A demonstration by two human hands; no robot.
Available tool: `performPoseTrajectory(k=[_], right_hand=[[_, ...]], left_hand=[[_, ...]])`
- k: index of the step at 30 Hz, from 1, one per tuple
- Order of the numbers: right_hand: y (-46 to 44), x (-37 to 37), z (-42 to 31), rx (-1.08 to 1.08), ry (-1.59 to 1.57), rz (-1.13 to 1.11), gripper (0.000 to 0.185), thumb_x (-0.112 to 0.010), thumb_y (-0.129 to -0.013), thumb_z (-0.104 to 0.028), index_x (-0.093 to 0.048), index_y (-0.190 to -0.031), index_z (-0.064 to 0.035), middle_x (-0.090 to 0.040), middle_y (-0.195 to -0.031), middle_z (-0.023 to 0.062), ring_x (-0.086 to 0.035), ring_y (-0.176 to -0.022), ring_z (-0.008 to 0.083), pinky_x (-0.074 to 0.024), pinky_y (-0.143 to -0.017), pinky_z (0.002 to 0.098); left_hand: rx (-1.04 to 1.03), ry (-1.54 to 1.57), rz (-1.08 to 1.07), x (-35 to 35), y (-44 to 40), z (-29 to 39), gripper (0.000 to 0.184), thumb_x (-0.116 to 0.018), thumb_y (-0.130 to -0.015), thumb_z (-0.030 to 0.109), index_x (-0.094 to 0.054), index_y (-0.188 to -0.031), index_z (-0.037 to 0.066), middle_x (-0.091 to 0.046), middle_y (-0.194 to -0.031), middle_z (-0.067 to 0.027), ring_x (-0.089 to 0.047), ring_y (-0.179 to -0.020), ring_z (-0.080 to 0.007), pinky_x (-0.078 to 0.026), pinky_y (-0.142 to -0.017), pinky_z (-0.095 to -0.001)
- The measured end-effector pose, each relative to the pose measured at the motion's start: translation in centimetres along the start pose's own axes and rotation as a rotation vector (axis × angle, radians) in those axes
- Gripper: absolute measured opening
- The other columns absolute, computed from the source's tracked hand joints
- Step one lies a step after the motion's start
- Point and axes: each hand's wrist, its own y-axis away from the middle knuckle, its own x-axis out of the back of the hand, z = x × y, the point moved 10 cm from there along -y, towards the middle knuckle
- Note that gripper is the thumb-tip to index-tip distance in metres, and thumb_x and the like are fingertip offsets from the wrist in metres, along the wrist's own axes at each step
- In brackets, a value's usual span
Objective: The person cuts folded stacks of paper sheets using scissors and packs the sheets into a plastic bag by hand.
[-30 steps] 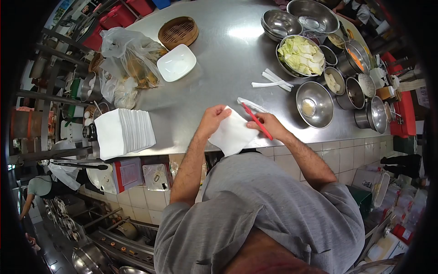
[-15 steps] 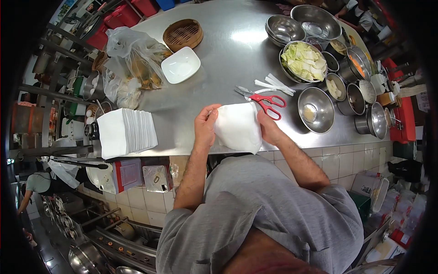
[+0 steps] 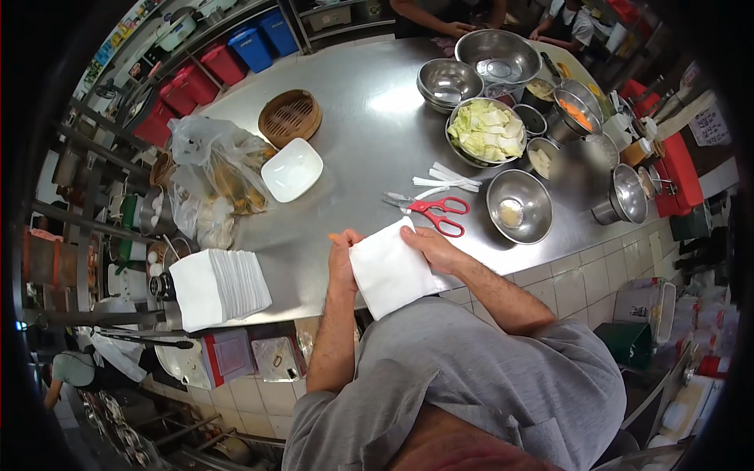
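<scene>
In the head view, a white square cloth (image 3: 393, 267) is held by its two sides just in front of my body, at the table's near edge. My left hand (image 3: 343, 255) grips its left edge. On the upper right corner, the thumb of my right hand (image 3: 430, 247) presses from above while the fingers pass behind. Whether the cloth is a single sheet or a pouch, I cannot tell. Red-handled scissors (image 3: 440, 212) lie beyond it with the blades apart, close to some white strips (image 3: 448, 179). A stack of similar white cloths (image 3: 220, 286) stands to the left.
A plastic bag (image 3: 216, 157), a bamboo steamer (image 3: 290, 116) and a white bowl (image 3: 292, 170) sit at left on the steel table (image 3: 353, 141). To the right are a metal bowl (image 3: 520, 206), cut cabbage (image 3: 487, 129) and several more containers. Another person's hand (image 3: 457, 29) shows at the far edge.
The view has shifted, so the table's far side shows more. The cloth has been drawn closer to my body and tilted, lying flatter, and my right thumb now rests on its upper corner.
</scene>
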Motion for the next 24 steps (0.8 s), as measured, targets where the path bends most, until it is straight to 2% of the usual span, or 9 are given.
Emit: performPoseTrajectory(k=[3, 5, 8, 11, 14, 18, 21, 23, 24], right_hand=[[-0.6, -0.5, 0.6, -0.042, -0.154, 0.008, 0.048, -0.044, -0.094, -0.040, -0.049, -0.118, 0.0015, -0.059, -0.109, 0.0123, -0.059, -0.097, 0.0194, -0.0493, -0.084, 0.0332], [-0.5, -1.4, 0.4, -0.020, -0.255, -0.039, 0.050, -0.045, -0.093, -0.043, -0.049, -0.117, 0.0011, -0.059, -0.108, 0.0124, -0.060, -0.096, 0.0186, -0.0504, -0.082, 0.0337], [-0.5, -4.0, 1.0, -0.102, -0.413, -0.262, 0.048, -0.046, -0.092, -0.043, -0.052, -0.114, 0.0001, -0.062, -0.103, 0.0113, -0.062, -0.089, 0.0160, -0.0518, -0.077, 0.0326], [-2.0, -0.6, 1.7, -0.093, -0.175, -0.089, 0.047, -0.047, -0.092, -0.042, -0.052, -0.113, -0.0003, -0.062, -0.101, 0.0106, -0.062, -0.088, 0.0162, -0.0519, -0.076, 0.0321], [-2.1, 1.2, 2.1, -0.092, 0.011, 0.074, 0.048, -0.045, -0.093, -0.042, -0.053, -0.113, 0.0008, -0.061, -0.105, 0.0114, -0.061, -0.091, 0.0175, -0.0514, -0.079, 0.0324], [-0.9, -1.1, 1.3, -0.073, -0.249, -0.066, 0.046, -0.046, -0.093, -0.041, -0.053, -0.112, 0.0009, -0.062, -0.103, 0.0116, -0.062, -0.088, 0.0172, -0.0516, -0.077, 0.0322], [-0.9, -1.4, 1.1, -0.054, -0.322, -0.163, 0.046, -0.044, -0.094, -0.040, -0.052, -0.114, 0.0011, -0.061, -0.105, 0.0123, -0.062, -0.090, 0.0181, -0.0514, -0.079, 0.0329], [-1.6, 1.2, 0.9, -0.022, -0.129, 0.014, 0.047, -0.044, -0.094, -0.040, -0.050, -0.116, 0.0009, -0.060, -0.107, 0.0126, -0.062, -0.092, 0.0191, -0.0512, -0.081, 0.0335], [-1.2, 1.5, 0.8, -0.019, -0.260, 0.021, 0.047, -0.044, -0.094, -0.040, -0.050, -0.116, 0.0014, -0.060, -0.108, 0.0131, -0.062, -0.093, 0.0198, -0.0512, -0.081, 0.0337]], left_hand=[[0.046, 0.190, -0.053, -1.2, -0.7, 0.0, 0.056, -0.040, -0.084, 0.064, -0.049, -0.074, 0.009, -0.053, -0.068, -0.0005, -0.052, -0.062, -0.0098, -0.047, -0.054, -0.0257], [0.257, -0.001, 0.296, 0.3, 0.1, -1.8, 0.051, -0.042, -0.090, 0.052, -0.057, -0.075, 0.005, -0.060, -0.073, -0.0042, -0.057, -0.062, -0.0123, -0.047, -0.054, -0.0257], [0.293, -0.230, 0.238, 0.7, -0.6, -3.8, 0.049, -0.047, -0.090, 0.049, -0.060, -0.081, 0.002, -0.064, -0.077, -0.0077, -0.061, -0.063, -0.0154, -0.051, -0.056, -0.0286], [0.295, -0.030, 0.355, 0.1, 0.0, -2.6, 0.044, -0.052, -0.089, 0.044, -0.061, -0.080, 0.002, -0.064, -0.076, -0.0070, -0.061, -0.061, -0.0141, -0.050, -0.054, -0.0282], [0.251, -0.068, 0.323, -1.4, 0.3, -0.3, 0.043, -0.056, -0.087, 0.044, -0.060, -0.078, 0.002, -0.063, -0.075, -0.0057, -0.058, -0.057, -0.0121, -0.048, -0.052, -0.0267], [0.286, -0.414, 0.321, 2.3, -0.3, -2.0, 0.043, -0.059, -0.085, 0.045, -0.058, -0.080, 0.002, -0.062, -0.072, -0.0048, -0.056, -0.055, -0.0110, -0.048, -0.052, -0.0255], [0.300, -0.343, 0.281, 3.0, 0.0, -3.9, 0.052, -0.053, -0.083, 0.055, -0.056, -0.085, 0.003, -0.061, -0.075, -0.0039, -0.057, -0.060, -0.0095, -0.049, -0.053, -0.0249], [0.208, 0.166, 0.274, 3.2, -0.1, -3.9, 0.062, -0.043, -0.082, 0.066, -0.054, -0.090, 0.005, -0.062, -0.081, -0.0044, -0.059, -0.073, -0.0118, -0.050, -0.061, -0.0284], [0.141, 0.312, 0.044, -1.0, 0.1, -1.0, 0.070, -0.036, -0.077, 0.074, -0.052, -0.091, 0.008, -0.062, -0.089, -0.0056, -0.059, -0.085, -0.0157, -0.050, -0.072, -0.0333]])
